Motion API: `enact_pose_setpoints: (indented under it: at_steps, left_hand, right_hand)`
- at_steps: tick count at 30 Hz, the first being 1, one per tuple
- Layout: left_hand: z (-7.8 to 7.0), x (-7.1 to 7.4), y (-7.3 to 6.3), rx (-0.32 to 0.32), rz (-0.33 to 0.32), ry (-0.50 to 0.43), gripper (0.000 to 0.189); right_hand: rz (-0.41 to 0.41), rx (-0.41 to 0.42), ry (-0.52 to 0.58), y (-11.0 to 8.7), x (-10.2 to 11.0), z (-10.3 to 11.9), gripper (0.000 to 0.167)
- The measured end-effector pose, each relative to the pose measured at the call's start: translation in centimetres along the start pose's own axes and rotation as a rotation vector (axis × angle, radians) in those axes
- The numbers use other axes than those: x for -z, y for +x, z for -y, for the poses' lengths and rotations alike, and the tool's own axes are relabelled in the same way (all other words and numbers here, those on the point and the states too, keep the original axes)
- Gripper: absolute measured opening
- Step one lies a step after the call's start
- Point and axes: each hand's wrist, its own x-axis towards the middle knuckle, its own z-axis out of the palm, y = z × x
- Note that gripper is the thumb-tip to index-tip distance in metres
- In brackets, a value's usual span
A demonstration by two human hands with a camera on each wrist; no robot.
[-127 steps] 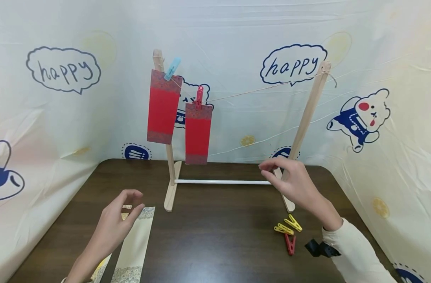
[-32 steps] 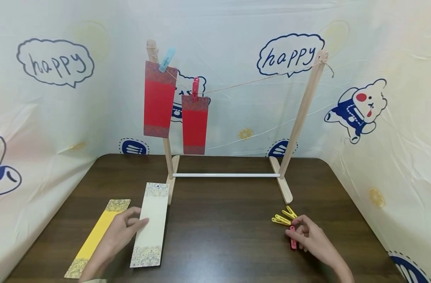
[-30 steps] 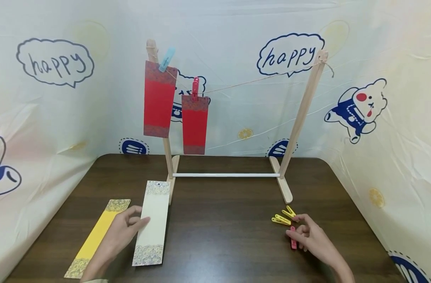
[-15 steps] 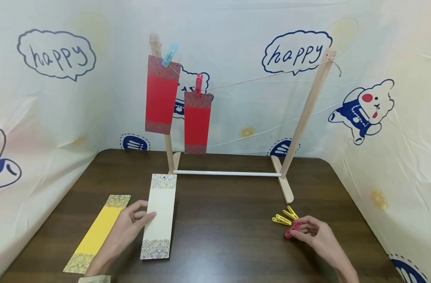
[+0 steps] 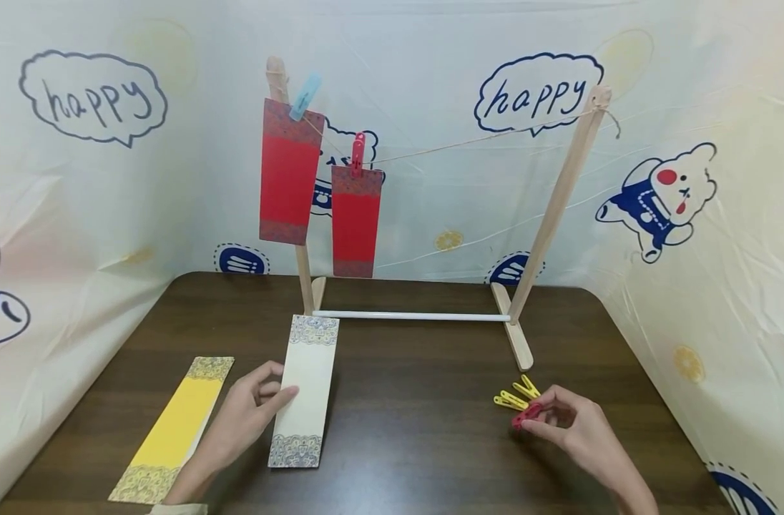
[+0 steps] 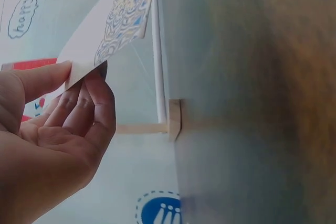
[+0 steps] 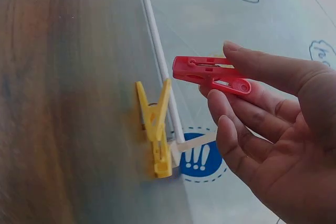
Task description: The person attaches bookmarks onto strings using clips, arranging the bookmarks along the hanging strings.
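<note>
Between thumb and fingers, my left hand (image 5: 247, 408) pinches the left edge of a long white card (image 5: 307, 386) with patterned bands at both ends. The card is raised and tilted above the table, its top end overlapping the rack's left foot in the head view. My right hand (image 5: 585, 433) pinches a red clothespin (image 7: 210, 72) just above the tabletop. Beside it lie two yellow clothespins (image 5: 511, 400), one of which shows large in the right wrist view. A yellow card (image 5: 173, 422) with patterned ends lies left of my left hand, partly behind the forearm.
A wooden rack has a left post (image 5: 305, 275), a right post (image 5: 562, 200) and a white crossbar (image 5: 411, 315). From its string (image 5: 456, 145) hang two red cards, one under a blue clothespin (image 5: 305, 96), the other under a red-pink clothespin (image 5: 357, 152). Behind is a printed curtain (image 5: 418, 64).
My left hand has taken hold of the white card, lifted it and carried it right. From near the right post, my right hand came down, picked up the red clothespin and turned it.
</note>
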Motion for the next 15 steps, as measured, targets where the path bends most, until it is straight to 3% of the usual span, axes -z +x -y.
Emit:
enact_pose_setpoints:
  at_steps: [15]
  left_hand:
    - [-2.5,-0.7,0.8,-0.062,0.010,-0.013,0.021]
  right_hand:
    - [-0.054,0.177,-0.145,0.1,2.1,2.3,0.024]
